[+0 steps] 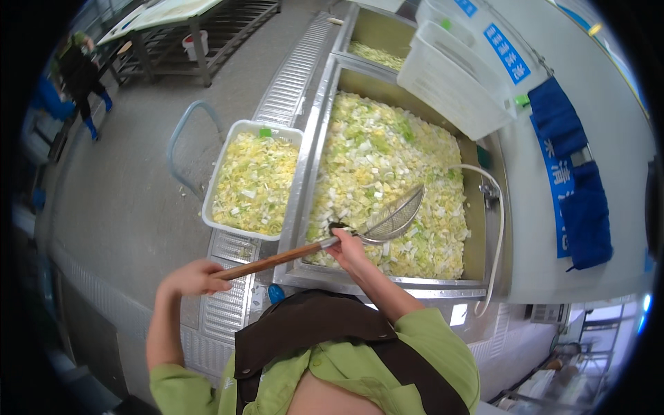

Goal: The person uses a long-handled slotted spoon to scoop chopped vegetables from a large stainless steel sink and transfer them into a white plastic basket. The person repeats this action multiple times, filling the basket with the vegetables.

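Note:
Across my front runs a wire-mesh skimmer with a wooden handle [272, 261]. My left hand [194, 278] grips the rear end of that handle. Near the mesh bowl [397, 215], my right hand [345, 248] holds the front of the shaft. The bowl is tilted over chopped cabbage [378, 155] heaped in a large steel sink [317, 155]; whether it touches the leaves I cannot tell. Left of the sink stands a white plastic basket [207, 210], filled with more cut cabbage [254, 181].
A white hose [500, 228] hangs along the sink's right side by a tap [488, 192]. White crates [451, 78] lean over the far corner. Beside the basket rises a bluish cart handle [174, 140]. A metal drain grate [290, 78] crosses the floor. A person [78, 67] stands far left.

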